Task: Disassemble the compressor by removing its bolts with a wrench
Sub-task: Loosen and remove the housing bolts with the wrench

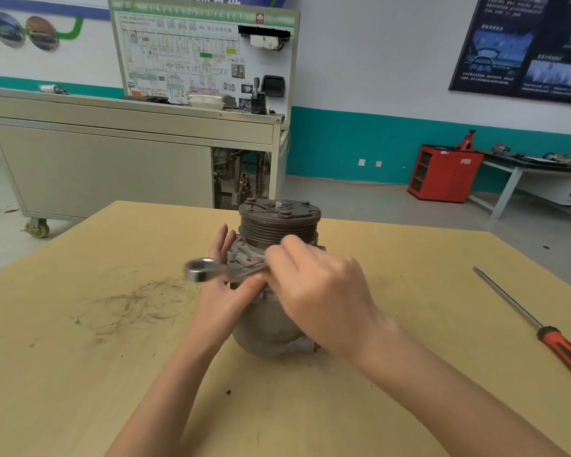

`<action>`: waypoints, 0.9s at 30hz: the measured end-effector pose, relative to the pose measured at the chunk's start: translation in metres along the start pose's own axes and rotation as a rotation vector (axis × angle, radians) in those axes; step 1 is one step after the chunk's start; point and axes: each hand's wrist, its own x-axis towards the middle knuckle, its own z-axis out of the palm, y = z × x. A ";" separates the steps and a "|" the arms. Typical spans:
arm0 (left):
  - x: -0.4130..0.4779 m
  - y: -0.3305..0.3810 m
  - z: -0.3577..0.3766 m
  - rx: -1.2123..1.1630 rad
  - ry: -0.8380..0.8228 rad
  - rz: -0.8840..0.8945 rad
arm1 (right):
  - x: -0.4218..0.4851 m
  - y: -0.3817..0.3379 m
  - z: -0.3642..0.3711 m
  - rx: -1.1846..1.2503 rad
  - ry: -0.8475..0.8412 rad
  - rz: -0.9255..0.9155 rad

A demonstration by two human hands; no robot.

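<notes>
Gripped by the curled right hand (314, 291), the wrench (211, 271) is held at the compressor (267, 324), which is braced by the flat left hand (221, 291); seating the ring on a bolt (249, 259) seems needed next.

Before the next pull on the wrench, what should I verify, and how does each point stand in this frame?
1. Compressor upright on the table: ok.
2. Left hand steadying the compressor's side: ok.
3. Right hand gripping the wrench: ok.
4. Wrench seated on a bolt: cannot tell; the ring end hangs free left of the housing, and the other end is hidden under the right hand.
5. Bolts already removed: cannot tell; the hands cover most of the flange.
6. Screwdriver lying clear of the work: ok.
</notes>
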 end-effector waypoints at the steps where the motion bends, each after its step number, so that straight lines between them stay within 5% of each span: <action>1: 0.000 0.000 -0.001 0.006 0.000 0.007 | -0.009 0.010 0.001 0.121 0.026 0.013; 3: -0.001 -0.001 -0.001 0.011 -0.009 0.008 | -0.031 0.031 -0.001 0.544 0.056 0.155; 8: 0.000 0.000 -0.001 0.021 -0.002 -0.016 | -0.057 0.073 0.014 1.712 -0.007 0.876; 14: -0.001 0.001 0.001 0.016 0.011 -0.021 | -0.046 0.092 0.043 2.148 -0.177 1.243; 17: -0.001 0.000 0.001 0.015 0.014 -0.024 | -0.035 0.098 0.035 2.052 -0.182 1.218; 20: -0.001 0.001 0.001 -0.003 0.005 -0.030 | -0.020 0.098 0.015 1.505 -0.187 1.070; 27: -0.001 0.000 -0.001 0.011 0.003 -0.020 | 0.020 0.036 -0.014 0.269 -0.267 0.119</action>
